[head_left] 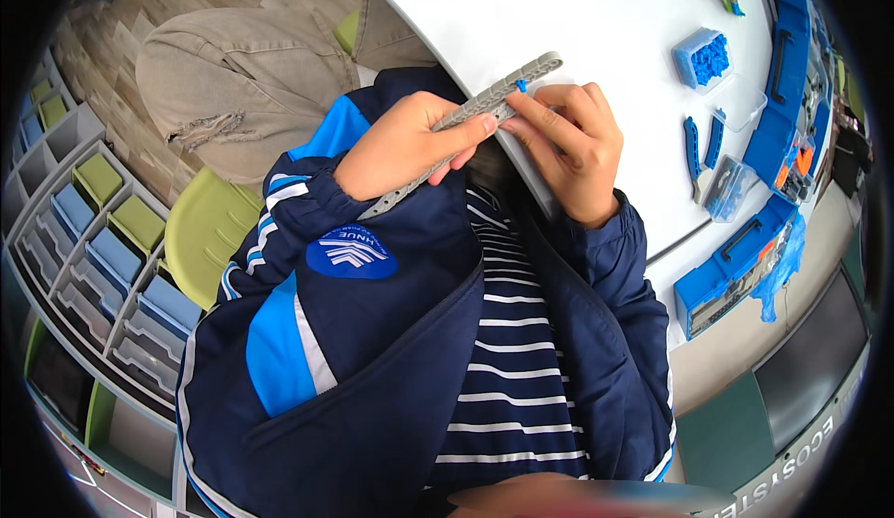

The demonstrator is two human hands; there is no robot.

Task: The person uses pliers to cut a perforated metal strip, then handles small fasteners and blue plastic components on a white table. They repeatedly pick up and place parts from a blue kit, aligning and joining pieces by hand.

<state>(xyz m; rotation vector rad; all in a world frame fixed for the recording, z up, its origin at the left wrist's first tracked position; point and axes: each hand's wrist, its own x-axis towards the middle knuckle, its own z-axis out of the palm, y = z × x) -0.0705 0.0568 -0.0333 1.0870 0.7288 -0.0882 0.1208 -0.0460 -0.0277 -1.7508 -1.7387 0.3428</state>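
Observation:
A long grey perforated building-set beam [483, 102] is held at a slant in front of my chest, its far end over the table edge. My left hand [410, 143] is closed around the middle of it, thumb along its side. My right hand [575, 145] pinches with thumb and index finger against the beam, just past the left thumb. A small blue connector pin [521, 85] sticks out of the beam beside the right index fingertip. Whatever lies between the right fingertips is mostly hidden.
On the white table [577, 6] stand a clear box of blue pins [705, 59], two blue beams [692, 148], a clear small-parts box [731, 189] and blue organizer cases [736, 262]. A person's leg [233, 80] and a green chair [212, 234] are at the left, near storage trays [112, 266].

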